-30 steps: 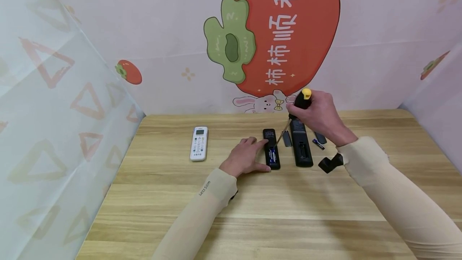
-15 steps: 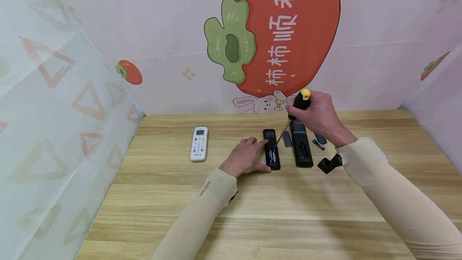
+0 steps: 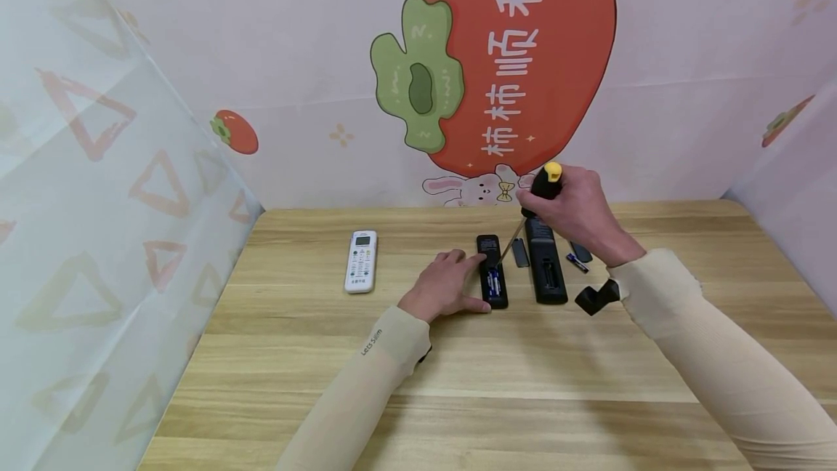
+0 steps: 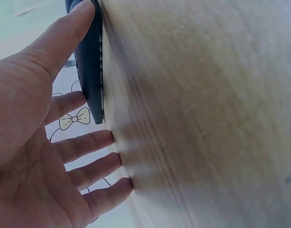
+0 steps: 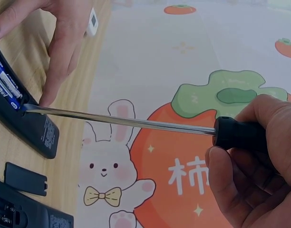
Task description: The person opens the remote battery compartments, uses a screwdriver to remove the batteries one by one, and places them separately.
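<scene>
A small black remote control [image 3: 488, 244] lies face down with its battery bay uncovered and blue-and-white batteries [image 5: 8, 80] inside. My left hand [image 3: 447, 285] steadies it from the left, index finger and thumb against its side and lower end. The other fingertips of that hand rest on the tabletop in the left wrist view. My right hand [image 3: 578, 203] grips the dark handle of a screwdriver [image 5: 131, 122] with a yellow end. Its flat metal tip sits at the upper end of the bay, right by the end of a battery.
A larger black remote [image 3: 547, 256] with an uncovered bay lies to the right, a small cover [image 3: 519, 252] beside it. Beyond it are a loose battery [image 3: 577, 262] and another dark cover [image 3: 581, 250]. A white remote [image 3: 360, 262] lies at left on the wooden table [image 3: 294, 362].
The hands, the screwdriver and the small black remote stay almost still. The screwdriver's handle has tipped very slightly to the left.
</scene>
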Tool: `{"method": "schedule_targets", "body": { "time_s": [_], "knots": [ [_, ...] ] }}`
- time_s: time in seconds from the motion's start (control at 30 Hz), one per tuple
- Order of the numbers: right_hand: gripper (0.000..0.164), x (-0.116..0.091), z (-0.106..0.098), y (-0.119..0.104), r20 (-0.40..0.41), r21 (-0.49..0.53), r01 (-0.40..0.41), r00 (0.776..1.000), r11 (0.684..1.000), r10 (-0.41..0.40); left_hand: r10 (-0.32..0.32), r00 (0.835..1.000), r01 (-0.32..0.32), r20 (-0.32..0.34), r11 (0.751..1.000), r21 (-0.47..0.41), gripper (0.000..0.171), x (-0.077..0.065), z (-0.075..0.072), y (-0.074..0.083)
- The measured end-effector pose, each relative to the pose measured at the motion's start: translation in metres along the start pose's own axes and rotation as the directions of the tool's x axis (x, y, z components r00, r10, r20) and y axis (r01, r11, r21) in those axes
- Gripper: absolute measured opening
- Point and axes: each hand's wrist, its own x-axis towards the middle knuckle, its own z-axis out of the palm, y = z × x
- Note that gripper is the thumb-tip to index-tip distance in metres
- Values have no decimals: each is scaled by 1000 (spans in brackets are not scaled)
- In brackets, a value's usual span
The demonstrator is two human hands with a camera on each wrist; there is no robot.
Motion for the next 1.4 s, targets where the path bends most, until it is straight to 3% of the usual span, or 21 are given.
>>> {"method": "schedule_targets", "body": {
  "time_s": [0.37,1.0,1.4],
  "knots": [
    [18,-1,0,0,11,6,-22,1000,1000,22,7,1000,-7,-5,1000,6,93,0,0,0],
    [12,1,1,-2,25,-9,-9,1000,1000,9,9,1000,-8,-10,1000,21,93,1,2,-1],
    [17,2,9,-12,55,-81,20,998,996,-16,16,1000,-15,-22,1000,24,93,3,3,-2]
  ]
}}
